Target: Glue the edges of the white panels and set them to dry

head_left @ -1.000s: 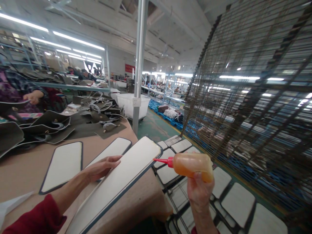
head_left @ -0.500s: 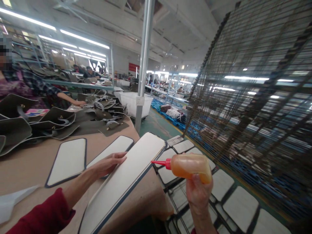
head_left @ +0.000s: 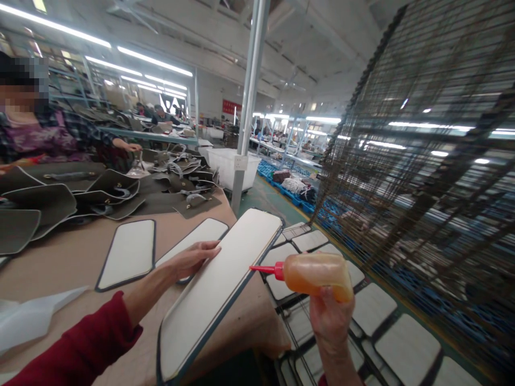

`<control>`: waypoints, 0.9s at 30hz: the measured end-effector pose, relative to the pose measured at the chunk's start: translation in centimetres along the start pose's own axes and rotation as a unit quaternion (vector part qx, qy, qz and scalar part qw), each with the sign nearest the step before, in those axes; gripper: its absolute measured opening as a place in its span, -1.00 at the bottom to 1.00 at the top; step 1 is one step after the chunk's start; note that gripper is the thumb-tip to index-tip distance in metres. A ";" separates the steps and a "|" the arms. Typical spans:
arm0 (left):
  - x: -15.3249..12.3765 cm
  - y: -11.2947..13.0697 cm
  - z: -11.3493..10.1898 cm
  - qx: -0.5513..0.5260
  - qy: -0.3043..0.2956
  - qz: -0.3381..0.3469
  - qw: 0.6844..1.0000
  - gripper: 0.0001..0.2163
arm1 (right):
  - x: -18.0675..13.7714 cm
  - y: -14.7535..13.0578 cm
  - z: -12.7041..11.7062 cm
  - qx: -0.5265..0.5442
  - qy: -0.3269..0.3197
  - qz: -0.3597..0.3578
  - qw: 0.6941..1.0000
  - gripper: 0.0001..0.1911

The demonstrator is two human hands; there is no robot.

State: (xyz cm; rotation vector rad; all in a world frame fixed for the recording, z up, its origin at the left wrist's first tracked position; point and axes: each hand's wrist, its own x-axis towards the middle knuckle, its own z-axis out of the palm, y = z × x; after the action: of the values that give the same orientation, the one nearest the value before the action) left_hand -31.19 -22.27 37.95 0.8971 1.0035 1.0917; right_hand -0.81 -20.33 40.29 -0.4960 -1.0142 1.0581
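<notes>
My left hand (head_left: 198, 259) grips a long white panel (head_left: 225, 279) with rounded corners and a dark edge strip, thumb on its face and the other fingers partly hidden. The panel is tilted above the table's edge. In my right hand (head_left: 332, 316) is a squeeze bottle (head_left: 317, 272) of amber liquid, lying nearly level, its red nozzle pointing left. The nozzle's tip is at the panel's right border, near the dark edging. Behind my left hand another white panel (head_left: 201, 236) lies on the brown table (head_left: 169, 300), and a shorter panel (head_left: 127, 253) lies left of it.
Dark olive bag pieces (head_left: 108, 193) with handles are heaped at the table's far side, where a co-worker (head_left: 44, 128) handles something. A metal post (head_left: 245, 118) stands beyond the table. Below right, a rack (head_left: 364, 343) carries several white panels; a tall wire rack (head_left: 422, 134) leans above it.
The view has swung slightly left, so most things sit further right. The nozzle has moved a little down along the panel's edge. The co-worker's hand now lifts something small.
</notes>
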 end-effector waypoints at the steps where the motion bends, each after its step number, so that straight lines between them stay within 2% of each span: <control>1: 0.0 0.1 0.0 -0.001 0.003 -0.001 1.000 -0.59 | 0.0 0.0 0.1 -0.001 -0.001 0.000 1.000 -0.40; 8: 0.2 0.6 0.0 -0.008 0.015 -0.010 1.000 -0.60 | -0.5 0.3 -0.1 0.001 -0.031 -0.004 1.000 -0.45; 16: 0.2 1.8 0.7 0.005 0.064 -0.026 0.998 -0.48 | -0.9 0.4 -0.1 0.005 -0.056 -0.026 0.998 -0.50; 27: 0.8 2.7 0.5 0.006 0.097 -0.036 0.995 -0.50 | -1.9 0.4 -0.5 -0.001 -0.066 0.003 0.998 -0.36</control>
State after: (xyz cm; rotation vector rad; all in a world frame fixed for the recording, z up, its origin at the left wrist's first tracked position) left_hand -31.31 -20.91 40.50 0.7680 1.1947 1.1280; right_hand -0.79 -21.83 38.93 -0.4347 -1.1313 1.1071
